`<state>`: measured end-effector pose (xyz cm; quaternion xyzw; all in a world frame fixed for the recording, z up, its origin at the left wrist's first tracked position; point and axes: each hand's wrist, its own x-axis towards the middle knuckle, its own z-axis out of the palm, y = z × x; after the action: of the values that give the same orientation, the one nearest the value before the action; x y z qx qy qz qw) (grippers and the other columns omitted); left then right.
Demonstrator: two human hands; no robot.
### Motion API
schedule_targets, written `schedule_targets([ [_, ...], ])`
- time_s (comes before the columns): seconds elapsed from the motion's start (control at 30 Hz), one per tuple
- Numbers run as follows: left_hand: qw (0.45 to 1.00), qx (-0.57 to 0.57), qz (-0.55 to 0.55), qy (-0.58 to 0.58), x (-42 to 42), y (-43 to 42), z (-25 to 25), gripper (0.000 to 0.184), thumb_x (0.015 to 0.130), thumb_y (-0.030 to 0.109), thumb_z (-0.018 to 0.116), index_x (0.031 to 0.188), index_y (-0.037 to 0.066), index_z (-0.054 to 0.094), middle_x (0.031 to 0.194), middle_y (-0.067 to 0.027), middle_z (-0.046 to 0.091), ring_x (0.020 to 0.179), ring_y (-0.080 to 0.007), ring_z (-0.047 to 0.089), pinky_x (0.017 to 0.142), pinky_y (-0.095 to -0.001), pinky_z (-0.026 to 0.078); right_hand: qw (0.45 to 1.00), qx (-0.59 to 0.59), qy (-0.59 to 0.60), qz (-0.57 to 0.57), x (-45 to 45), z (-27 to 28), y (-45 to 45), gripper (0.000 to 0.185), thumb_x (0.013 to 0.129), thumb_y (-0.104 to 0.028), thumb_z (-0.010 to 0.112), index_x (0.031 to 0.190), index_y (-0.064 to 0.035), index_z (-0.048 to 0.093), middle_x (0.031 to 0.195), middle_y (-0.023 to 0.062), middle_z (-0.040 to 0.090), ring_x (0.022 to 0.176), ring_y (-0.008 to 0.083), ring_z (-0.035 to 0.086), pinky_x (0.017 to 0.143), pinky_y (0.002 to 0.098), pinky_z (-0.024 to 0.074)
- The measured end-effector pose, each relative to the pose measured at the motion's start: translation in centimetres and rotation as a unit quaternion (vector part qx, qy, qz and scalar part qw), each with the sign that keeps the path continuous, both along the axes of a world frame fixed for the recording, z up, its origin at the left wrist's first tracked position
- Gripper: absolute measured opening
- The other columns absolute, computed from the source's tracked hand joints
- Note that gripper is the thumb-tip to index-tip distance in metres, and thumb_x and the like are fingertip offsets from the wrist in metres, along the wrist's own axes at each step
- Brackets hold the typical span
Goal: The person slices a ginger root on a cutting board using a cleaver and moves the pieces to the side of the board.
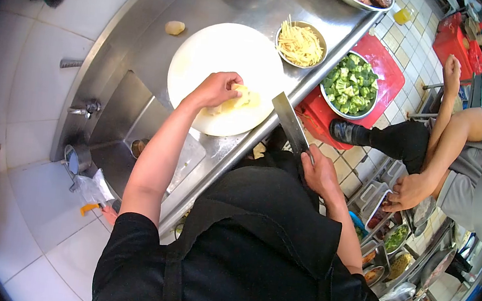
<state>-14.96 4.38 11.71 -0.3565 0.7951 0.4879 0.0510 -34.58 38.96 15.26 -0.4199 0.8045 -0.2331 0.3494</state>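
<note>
The person's left hand [223, 89] is over a big round white board [198, 53]. Its fingers are bent in close together, and their tips touch some thin yellow slices [236, 99]. It is hard to tell if they pinch one slice or just rest on the pile. The slices lie on the board, right under and beside this hand.

The right hand [319, 170] is closed tight around the handle of a big flat knife [291, 123]. It is lower than the left hand and off to its right. The wide blade points away from the right hand, and its far end is next to the edge of the board.

Past the left hand, to its left, a small pale lump [175, 27] sits on the shiny metal counter [234, 4]. Past the left hand, to its right, is a bowl [323, 42] full of thin yellow sticks [298, 43]. Farther from the right hand, past its fingers, a bigger bowl [349, 116] of green broccoli [351, 84] sits on something red [392, 66].
</note>
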Motion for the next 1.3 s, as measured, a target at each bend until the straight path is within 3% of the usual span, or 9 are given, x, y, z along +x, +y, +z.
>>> schedule_targets([
  [0.13, 0.997, 0.074, -0.005, 0.027, -0.3, 1.1, -0.1, 0.028, 0.092, 0.011, 0.083, 0.118, 0.004, 0.074, 0.108, -0.0090, 0.075, 0.092, -0.0157, 0.068, 0.084, -0.0321, 0.057, 1.000, -0.002, -0.002, 0.009, -0.1, 0.3, -0.2, 0.024, 0.106, -0.027, 0.060, 0.113, -0.0033, 0.058, 0.094, 0.0335, 0.069, 0.096, 0.0577, 0.065, 0.079, 0.0623, 0.0496],
  [0.3, 0.988, -0.116, -0.102, 0.010, -1.3, 2.6, -0.9, 0.037, 0.097, 0.015, 0.077, 0.132, 0.004, 0.073, 0.129, -0.0127, 0.068, 0.105, -0.0243, 0.070, 0.101, -0.0382, 0.056, 0.999, -0.026, -0.006, 0.017, -0.2, 0.1, -0.8, 0.024, 0.106, -0.026, 0.060, 0.112, -0.0030, 0.058, 0.095, 0.0337, 0.069, 0.095, 0.0576, 0.065, 0.079, 0.0624, 0.0495],
  [0.47, 0.983, -0.146, -0.096, 0.063, -0.8, 3.7, -2.4, 0.040, 0.099, 0.017, 0.074, 0.137, 0.006, 0.068, 0.122, -0.0131, 0.067, 0.113, -0.0281, 0.067, 0.107, -0.0402, 0.054, 1.000, 0.005, -0.009, 0.012, 0.0, 0.9, -1.0, 0.025, 0.106, -0.025, 0.062, 0.112, -0.0003, 0.058, 0.095, 0.0335, 0.067, 0.099, 0.0567, 0.064, 0.079, 0.0548, 0.0500],
  [0.63, 0.991, -0.085, -0.100, -0.001, -1.4, 3.5, -0.3, 0.031, 0.098, 0.015, 0.074, 0.126, 0.004, 0.068, 0.114, -0.0130, 0.065, 0.114, -0.0293, 0.067, 0.105, -0.0413, 0.053, 1.000, -0.016, -0.015, 0.007, 0.3, -0.6, -0.6, 0.026, 0.106, -0.026, 0.061, 0.114, -0.0008, 0.059, 0.093, 0.0338, 0.069, 0.095, 0.0574, 0.066, 0.078, 0.0600, 0.0506],
  [0.73, 0.994, -0.069, -0.062, 0.049, -0.9, 3.8, -0.6, 0.024, 0.098, 0.014, 0.074, 0.119, 0.004, 0.067, 0.116, -0.0127, 0.064, 0.113, -0.0292, 0.068, 0.101, -0.0414, 0.054, 0.999, -0.029, -0.017, 0.006, 0.3, -1.1, -0.8, 0.027, 0.106, -0.026, 0.061, 0.114, -0.0009, 0.059, 0.094, 0.0342, 0.069, 0.096, 0.0575, 0.065, 0.078, 0.0594, 0.0510],
  [0.8, 0.951, -0.227, 0.026, 0.207, -0.6, 4.5, -0.6, 0.025, 0.096, 0.012, 0.075, 0.119, 0.005, 0.067, 0.120, -0.0127, 0.063, 0.111, -0.0292, 0.069, 0.097, -0.0414, 0.056, 0.999, -0.046, -0.017, 0.004, 0.4, -1.4, -0.8, 0.027, 0.106, -0.027, 0.061, 0.114, -0.0011, 0.059, 0.094, 0.0344, 0.069, 0.097, 0.0576, 0.065, 0.078, 0.0591, 0.0512],
  [0.97, 0.947, -0.281, -0.077, 0.135, 1.9, 5.4, -3.1, 0.033, 0.091, 0.013, 0.079, 0.122, 0.008, 0.067, 0.126, -0.0143, 0.063, 0.116, -0.0327, 0.068, 0.100, -0.0428, 0.057, 0.999, -0.051, -0.003, -0.009, 0.1, -1.7, -1.5, 0.028, 0.107, -0.028, 0.060, 0.114, -0.0009, 0.060, 0.093, 0.0350, 0.067, 0.097, 0.0582, 0.064, 0.078, 0.0585, 0.0513],
  [1.17, 0.941, -0.326, -0.017, 0.092, 1.5, 5.6, -1.5, 0.077, 0.083, 0.024, 0.089, 0.150, 0.007, 0.055, 0.150, -0.0187, 0.054, 0.137, -0.0381, 0.054, 0.117, -0.0447, 0.047, 0.999, -0.010, -0.032, -0.015, 0.1, -1.2, -2.0, 0.024, 0.107, -0.024, 0.063, 0.113, -0.0013, 0.059, 0.098, 0.0317, 0.067, 0.098, 0.0528, 0.067, 0.080, 0.0510, 0.0510],
  [1.3, 0.970, -0.226, -0.080, 0.052, 0.0, 4.0, -2.0, 0.066, 0.086, 0.021, 0.085, 0.145, 0.002, 0.062, 0.148, -0.0189, 0.059, 0.136, -0.0372, 0.056, 0.115, -0.0438, 0.047, 0.999, -0.047, -0.023, 0.003, 0.4, -2.0, -2.3, 0.025, 0.108, -0.027, 0.060, 0.111, -0.0026, 0.057, 0.091, 0.0349, 0.066, 0.096, 0.0587, 0.063, 0.077, 0.0592, 0.0499],
])
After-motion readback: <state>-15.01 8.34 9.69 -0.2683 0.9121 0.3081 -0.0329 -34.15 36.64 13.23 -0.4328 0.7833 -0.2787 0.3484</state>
